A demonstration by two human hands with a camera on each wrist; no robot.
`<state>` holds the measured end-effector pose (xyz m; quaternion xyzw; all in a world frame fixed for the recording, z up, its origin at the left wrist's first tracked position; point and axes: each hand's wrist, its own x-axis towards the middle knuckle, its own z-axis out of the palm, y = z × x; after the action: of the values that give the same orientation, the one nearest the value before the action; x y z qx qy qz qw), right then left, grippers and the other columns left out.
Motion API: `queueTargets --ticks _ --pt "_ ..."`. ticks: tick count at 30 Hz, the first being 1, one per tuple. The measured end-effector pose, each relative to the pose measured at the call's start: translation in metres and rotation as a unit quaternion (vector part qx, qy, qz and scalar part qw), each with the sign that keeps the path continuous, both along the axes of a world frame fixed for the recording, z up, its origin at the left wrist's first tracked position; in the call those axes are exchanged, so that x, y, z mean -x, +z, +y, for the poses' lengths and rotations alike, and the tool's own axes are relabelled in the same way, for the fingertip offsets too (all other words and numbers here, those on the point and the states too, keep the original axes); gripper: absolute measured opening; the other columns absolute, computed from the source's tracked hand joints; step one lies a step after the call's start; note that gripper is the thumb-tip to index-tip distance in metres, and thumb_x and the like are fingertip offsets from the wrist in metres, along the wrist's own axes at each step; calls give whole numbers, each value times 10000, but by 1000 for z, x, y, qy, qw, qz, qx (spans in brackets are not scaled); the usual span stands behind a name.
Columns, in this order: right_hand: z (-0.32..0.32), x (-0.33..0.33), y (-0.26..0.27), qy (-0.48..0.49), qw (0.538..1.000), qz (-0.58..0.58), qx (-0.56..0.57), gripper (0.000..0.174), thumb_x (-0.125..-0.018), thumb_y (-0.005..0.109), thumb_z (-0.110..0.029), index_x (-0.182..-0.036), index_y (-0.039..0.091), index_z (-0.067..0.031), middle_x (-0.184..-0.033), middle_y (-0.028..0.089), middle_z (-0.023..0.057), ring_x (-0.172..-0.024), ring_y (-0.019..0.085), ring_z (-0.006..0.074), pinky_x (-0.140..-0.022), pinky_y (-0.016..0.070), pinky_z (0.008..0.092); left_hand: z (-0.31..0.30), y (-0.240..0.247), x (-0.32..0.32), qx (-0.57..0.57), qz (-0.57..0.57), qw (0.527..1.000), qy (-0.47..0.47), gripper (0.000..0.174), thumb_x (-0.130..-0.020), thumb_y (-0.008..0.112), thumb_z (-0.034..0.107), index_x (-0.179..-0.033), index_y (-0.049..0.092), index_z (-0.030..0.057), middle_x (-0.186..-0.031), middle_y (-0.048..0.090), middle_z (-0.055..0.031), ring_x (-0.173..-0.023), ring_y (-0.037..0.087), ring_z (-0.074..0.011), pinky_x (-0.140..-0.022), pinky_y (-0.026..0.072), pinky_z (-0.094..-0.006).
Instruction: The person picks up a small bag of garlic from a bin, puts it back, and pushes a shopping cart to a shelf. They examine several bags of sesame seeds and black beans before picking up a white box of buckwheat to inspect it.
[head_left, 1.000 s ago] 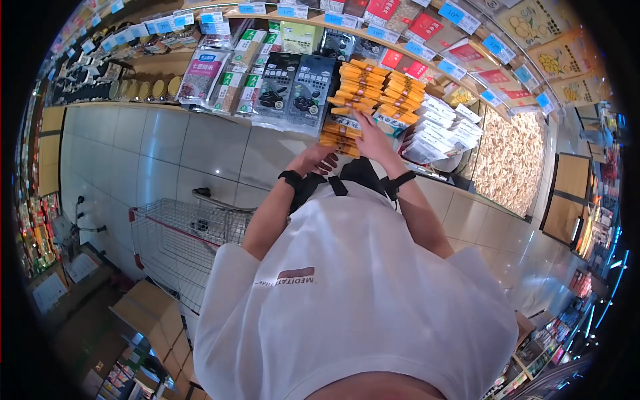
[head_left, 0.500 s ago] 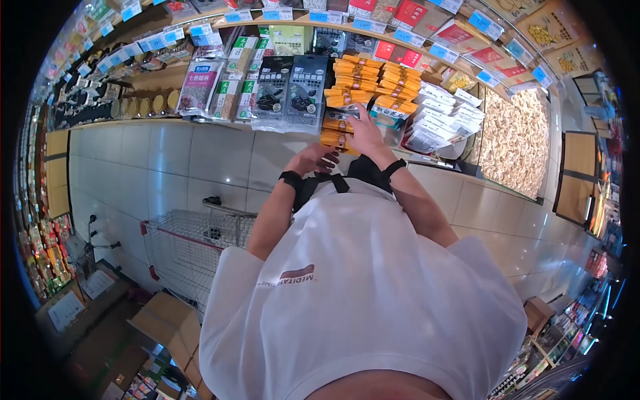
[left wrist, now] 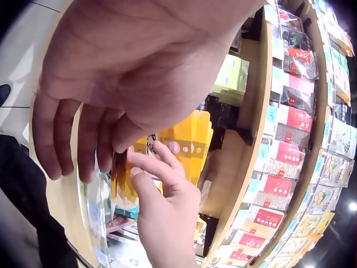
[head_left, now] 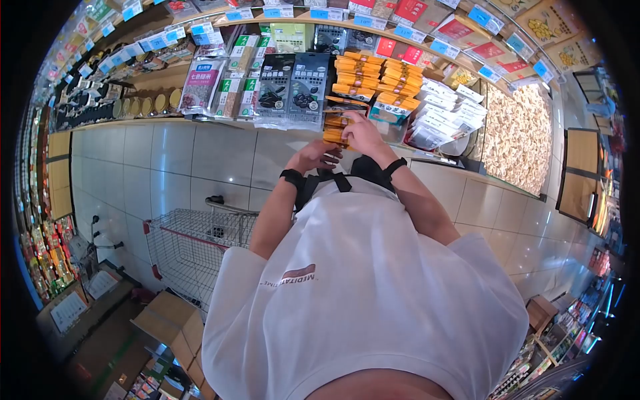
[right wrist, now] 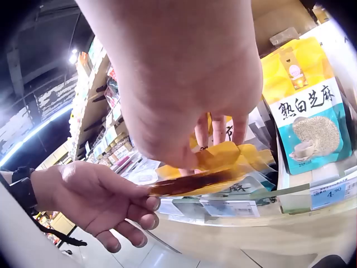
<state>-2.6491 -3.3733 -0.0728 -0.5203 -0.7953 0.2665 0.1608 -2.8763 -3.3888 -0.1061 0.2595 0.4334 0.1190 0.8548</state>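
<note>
Yellow sesame pouches (head_left: 338,135) stand in a row at the shelf's front edge. In the right wrist view, my left hand (right wrist: 100,195) is palm up, thumb and forefinger pinching the near corner of the front pouch (right wrist: 203,180); its other fingers hang loosely. My right hand (head_left: 365,135) reaches down among the pouches from the other side. Its fingers (right wrist: 219,129) slip behind the front pouch and its tips are partly hidden. In the left wrist view, the right fingers (left wrist: 162,172) lie against the yellow fronts, close to my left hand (left wrist: 122,72).
White-sesame pouches (right wrist: 305,106) with teal bottoms stand beside the row. Dark grey packets (head_left: 291,92) lie left of it, white packets (head_left: 443,117) right. A price-tag rail (right wrist: 334,192) runs along the shelf front. A wire shopping cart (head_left: 193,243) stands behind on the left.
My right hand has drawn back toward my body along the yellow row, and the pouches under it have tipped forward. My left hand stays near the front of the row.
</note>
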Motion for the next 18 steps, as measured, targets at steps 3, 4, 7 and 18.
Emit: queueTargets --ticks 3,4,7,18 --pt "-8 3 12 4 1000 0 -21 178 -817 688 -180 -932 779 -80 -1418 556 119 -1257 548 343 -1057 466 427 0 3 -1 4 -2 1000 3 337 -1004 616 320 -1189 624 38 -1097 698 -105 -982 677 -244 -888 570 -423" --pt "-9 3 14 10 999 -6 -35 226 -830 682 -209 -972 783 -64 -1420 557 118 -1264 546 339 -1066 460 428 -1 2 -1 5 -2 1000 2 337 -1004 616 320 -1189 624 38 -1097 698 -105 -982 677 -244 -888 570 -423" --pt "-9 1 13 18 1000 -8 4 256 -853 662 -234 -960 775 -31 -1381 590 111 -1273 543 323 -1068 458 431 1 2 0 10 -23 1000 2 316 -1020 608 318 -1174 626 43 -1093 694 -89 -983 674 -229 -897 567 -417" --pt "-8 3 11 66 997 -20 43 223 -931 547 -171 -865 719 -46 -1313 644 96 -1162 618 312 -1001 490 429 4 0 -2 -14 -37 999 2 362 -1057 550 387 -1174 641 57 -1073 692 -42 -995 659 -177 -902 545 -382"
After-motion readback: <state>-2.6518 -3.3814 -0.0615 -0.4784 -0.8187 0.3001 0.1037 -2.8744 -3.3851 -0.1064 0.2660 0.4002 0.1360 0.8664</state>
